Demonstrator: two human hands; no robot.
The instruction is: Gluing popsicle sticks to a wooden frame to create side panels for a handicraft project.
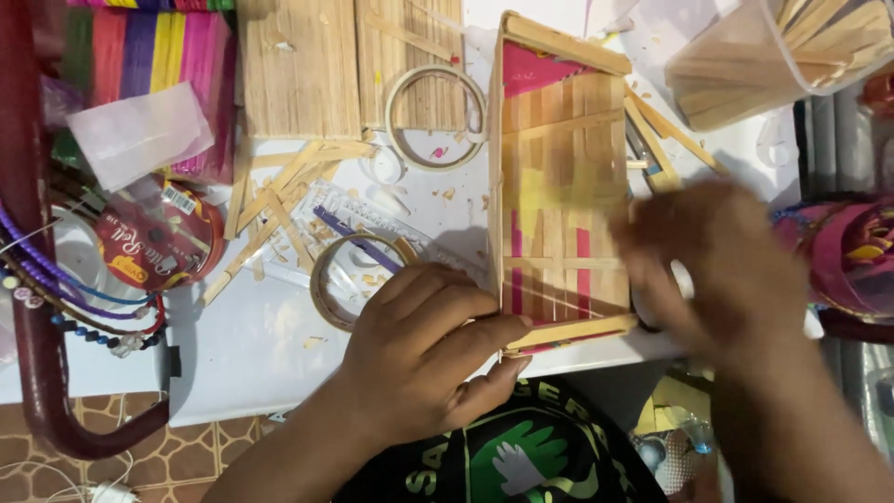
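Observation:
A box-like model built of wooden craft sticks (563,186), with pink and yellow sticks showing inside, stands on the white table (251,354). My left hand (424,349) grips its near left corner, thumb against the bottom edge. My right hand (726,270) is blurred with motion at the model's right side; whether it holds anything cannot be made out.
Two tape rolls lie left of the model, one (346,279) by my left hand, another (435,116) farther back. Flat panels of sticks (298,65), loose sticks (270,205), a clear tub of sticks (792,56), coloured sticks (140,56) and beads (56,289) surround it.

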